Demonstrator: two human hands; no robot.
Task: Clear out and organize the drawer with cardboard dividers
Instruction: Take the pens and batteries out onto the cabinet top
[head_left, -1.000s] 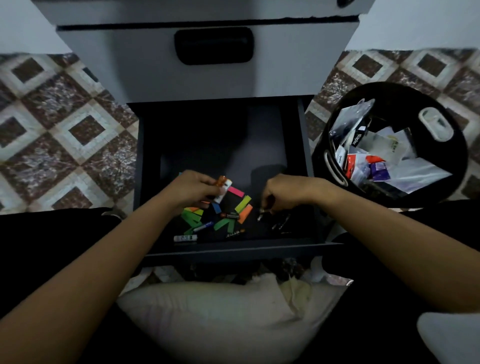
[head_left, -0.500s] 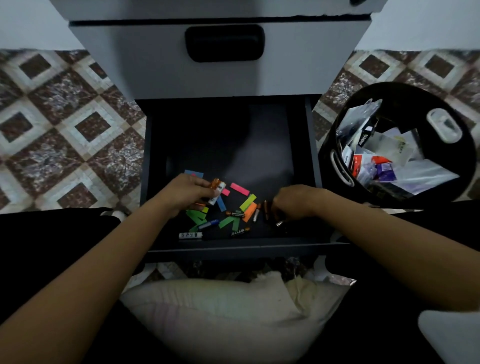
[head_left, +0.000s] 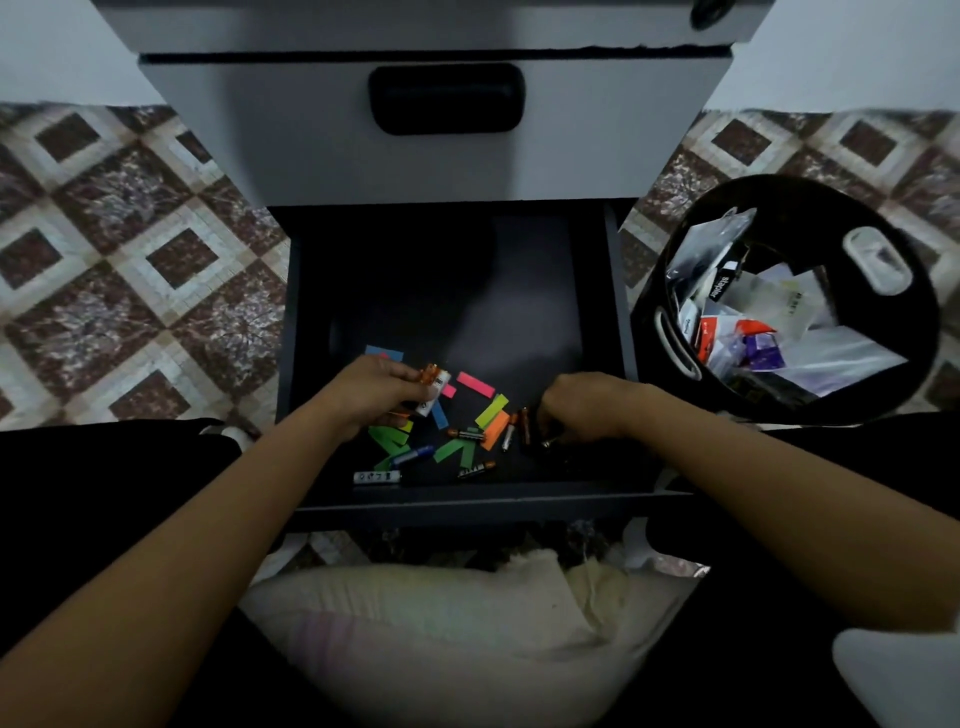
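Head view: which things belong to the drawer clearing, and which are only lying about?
Job: open drawer, loose batteries, coloured paper strips, left hand gripping batteries, right hand at the drawer floor, black bin of packets.
Lying about: pillow, tiled floor, closed upper drawer.

A pale pillow (head_left: 431, 618) lies nearest the camera. Brown-and-cream patterned floor tiles (head_left: 130, 291) spread on both sides. A closed grey upper drawer (head_left: 291, 130) carries a black handle (head_left: 447, 98).

Open drawer (head_left: 467, 503) sits straight ahead of you, below a shut drawer (head_left: 301, 135). Batteries (head_left: 466, 433) and paper strips (head_left: 476, 385) lie in its near half, between your left hand (head_left: 371, 392) and right hand (head_left: 584, 408). Basket (head_left: 914, 364) stands on the floor (head_left: 130, 291) to its right, pillow (head_left: 441, 613) just before its front edge.
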